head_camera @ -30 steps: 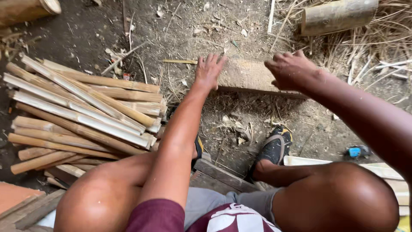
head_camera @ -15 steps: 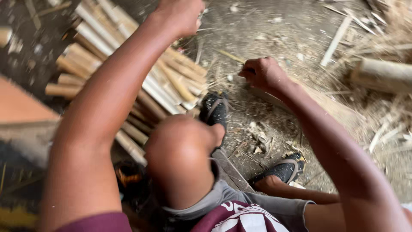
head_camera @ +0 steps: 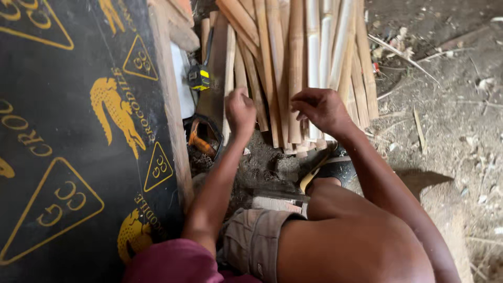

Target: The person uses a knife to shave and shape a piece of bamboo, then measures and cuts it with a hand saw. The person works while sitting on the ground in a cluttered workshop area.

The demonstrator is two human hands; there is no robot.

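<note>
**A:** Start with the big things. What fills the left of the frame?

**B:** A black sheet [head_camera: 78, 141] with yellow triangles and animal figures printed on it, edged by a pale wooden board [head_camera: 170, 105]. The right side is bare dirt ground [head_camera: 450, 105] strewn with chips and slivers.

**A:** And the top centre?

**B:** A pile of split bamboo strips [head_camera: 293, 57], lying side by side and running from the top edge down toward the person's knees. Both hands are at its lower end.

**A:** What are the hands doing?

**B:** The left hand [head_camera: 240, 111] is curled shut at the pile's lower left; it seems to grip the end of a strip, though which one I cannot tell. The right hand [head_camera: 320, 109] is bent over the middle strips, fingers hooked down and partly parted, touching them (I cannot see a closed grip).

**A:** Smaller things?

**B:** A handsaw [head_camera: 212, 99] lies just left of the pile, its orange handle low by the board, and a yellow and black tape measure [head_camera: 199, 77] sits beside its blade. A dark shoe [head_camera: 330, 170] shows under the right wrist.

**A:** How would you pick a strip out well?

**B:** I judge it best to take one strip by its near end, steady the neighbours with the other hand, draw it straight along its length, and keep the left knuckles off the saw teeth.
</note>
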